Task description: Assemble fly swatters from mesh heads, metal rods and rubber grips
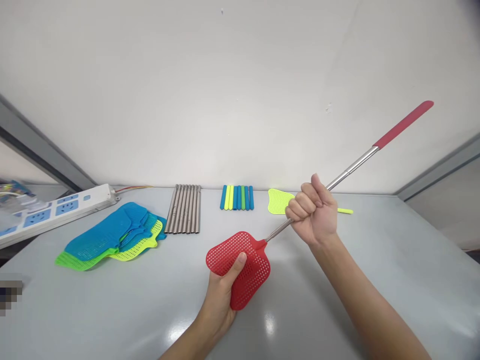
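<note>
A red fly swatter point(249, 280) with a perforated head, a telescopic metal rod and a red grip sleeve slants up to the right above the table. My left hand point(221, 295) pinches its head, thumb on top and the other fingers hidden beneath. Wrapped round the extended rod is my right hand point(315, 210), in a fist. The grip sleeve point(405, 124) points to the upper right. Behind my right hand lies a yellow-green fly swatter point(279, 201) on the table, its middle covered by the hand.
On the left lies a pile of blue, green and yellow swatter heads point(108, 232). Several metal rods point(183, 210) and several coloured grip sleeves point(237, 198) stand in rows near the wall. A white power strip point(86, 197) runs along the left of the grey table point(142, 310).
</note>
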`<state>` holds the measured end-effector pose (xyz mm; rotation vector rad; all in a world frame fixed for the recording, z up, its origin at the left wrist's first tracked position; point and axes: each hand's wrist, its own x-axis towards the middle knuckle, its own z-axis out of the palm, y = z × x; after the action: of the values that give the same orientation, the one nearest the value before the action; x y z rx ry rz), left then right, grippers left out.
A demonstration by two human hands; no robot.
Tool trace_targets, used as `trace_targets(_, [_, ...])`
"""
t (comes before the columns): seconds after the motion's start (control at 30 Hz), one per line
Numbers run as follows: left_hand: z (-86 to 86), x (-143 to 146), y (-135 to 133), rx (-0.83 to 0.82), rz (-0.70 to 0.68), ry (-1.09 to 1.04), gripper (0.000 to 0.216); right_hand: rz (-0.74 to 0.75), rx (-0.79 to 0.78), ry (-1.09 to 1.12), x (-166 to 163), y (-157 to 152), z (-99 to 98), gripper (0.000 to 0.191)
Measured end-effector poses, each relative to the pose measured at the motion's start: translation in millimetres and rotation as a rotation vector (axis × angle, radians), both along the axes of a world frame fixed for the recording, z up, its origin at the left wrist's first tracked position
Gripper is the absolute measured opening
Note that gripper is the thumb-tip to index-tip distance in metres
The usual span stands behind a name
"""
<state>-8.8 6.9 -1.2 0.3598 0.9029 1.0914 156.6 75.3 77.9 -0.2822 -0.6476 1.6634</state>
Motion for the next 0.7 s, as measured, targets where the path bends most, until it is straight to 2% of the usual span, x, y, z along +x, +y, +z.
trace_targets(0.2, [9.2,8,2,-0.036,0.101,0.078,0.027,-0.005,-0.012,0.014,-2,0,-2.7,0.044])
trace_targets(0.33, [13.0,9,4,-0.073,0.124,0.088,0.027,-0.007,-0.03,0.044,0,1,-11.9,0.045])
trace_targets(0.5, [11.6,6,6,-0.092,0.084,0.086,0.03,-0.04,-0.095,0.092,3,4,-29.2,0.045])
trace_targets(0.6, [10.7,6,6,-0.081,0.025,0.078,0.034,-0.038,-0.105,0.089,1,5,-33.0,0.045])
trace_targets(0.7, [11.3,6,6,-0.104,0.052,0.108,0.034,-0.029,-0.111,0.07,-5,3,-33.9,0.045])
